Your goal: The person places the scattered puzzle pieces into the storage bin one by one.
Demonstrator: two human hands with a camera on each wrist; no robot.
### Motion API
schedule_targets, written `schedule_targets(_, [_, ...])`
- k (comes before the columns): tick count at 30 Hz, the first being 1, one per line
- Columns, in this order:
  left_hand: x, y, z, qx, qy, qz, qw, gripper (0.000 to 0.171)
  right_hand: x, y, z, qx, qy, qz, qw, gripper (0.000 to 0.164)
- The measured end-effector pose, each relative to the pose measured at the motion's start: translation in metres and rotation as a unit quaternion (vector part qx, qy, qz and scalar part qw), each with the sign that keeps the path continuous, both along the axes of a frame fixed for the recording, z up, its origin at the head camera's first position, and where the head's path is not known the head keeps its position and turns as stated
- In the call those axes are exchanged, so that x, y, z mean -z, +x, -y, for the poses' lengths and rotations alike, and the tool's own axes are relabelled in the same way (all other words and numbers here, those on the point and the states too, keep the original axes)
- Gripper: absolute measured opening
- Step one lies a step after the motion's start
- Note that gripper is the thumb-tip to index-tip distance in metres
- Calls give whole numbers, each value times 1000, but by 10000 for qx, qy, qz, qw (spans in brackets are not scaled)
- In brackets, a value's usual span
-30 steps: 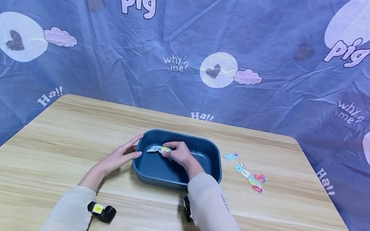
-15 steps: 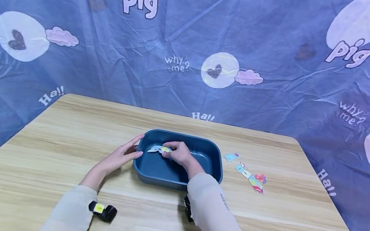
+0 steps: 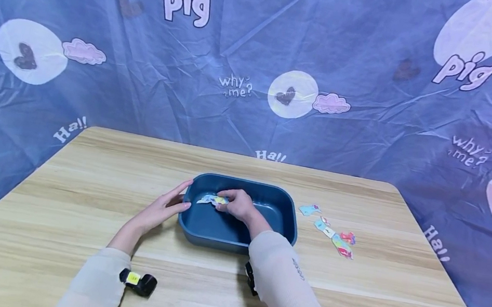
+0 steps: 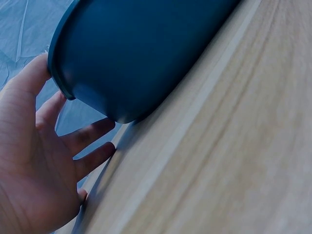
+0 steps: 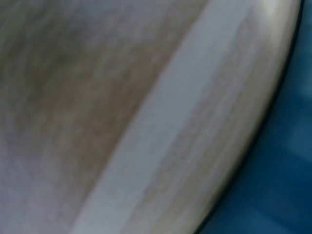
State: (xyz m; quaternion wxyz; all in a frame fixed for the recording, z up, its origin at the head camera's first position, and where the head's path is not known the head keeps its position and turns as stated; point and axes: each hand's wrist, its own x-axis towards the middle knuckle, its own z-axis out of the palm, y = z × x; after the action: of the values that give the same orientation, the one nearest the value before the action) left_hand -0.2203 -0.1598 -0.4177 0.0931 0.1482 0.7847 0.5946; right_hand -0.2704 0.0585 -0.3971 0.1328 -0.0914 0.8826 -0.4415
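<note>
A dark blue basin [image 3: 214, 245] with rounded corners sits on the table. My left hand [image 3: 153, 215] is at its left end, thumb and fingertips touching the rim, the other fingers extended outside the wall in the left wrist view. Inside, my right hand [image 3: 242, 207] pinches a colourful paper cutout [image 3: 208, 199] between thumb and fingers, low near the basin floor; part of the cutout is hidden by the hand. The right wrist view is blurred and shows neither hand nor cutout.
Right of the basin lie several flat cutouts: a light blue piece [image 3: 309, 210], a blue-and-white piece [image 3: 324, 228], a multicoloured piece [image 3: 342, 246] and a red piece [image 3: 348, 237]. Behind the wooden table [image 3: 96, 174] hangs a printed blue cloth [image 3: 226, 25].
Both hands keep their places at the basin. The cutout under the right hand looks slightly shifted, and the head view has drifted a little.
</note>
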Motion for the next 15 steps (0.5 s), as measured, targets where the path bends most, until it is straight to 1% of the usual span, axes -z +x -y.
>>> schedule_targets(6, [-1, 1, 0, -20, 11, 6, 10000, 58, -2, 0, 0, -138, 321, -159, 9993, 37])
schedule_targets(15, [-3, 3, -1, -94, -119, 66, 9999, 56, -5, 1, -1, -358, 527, -246, 9977, 39])
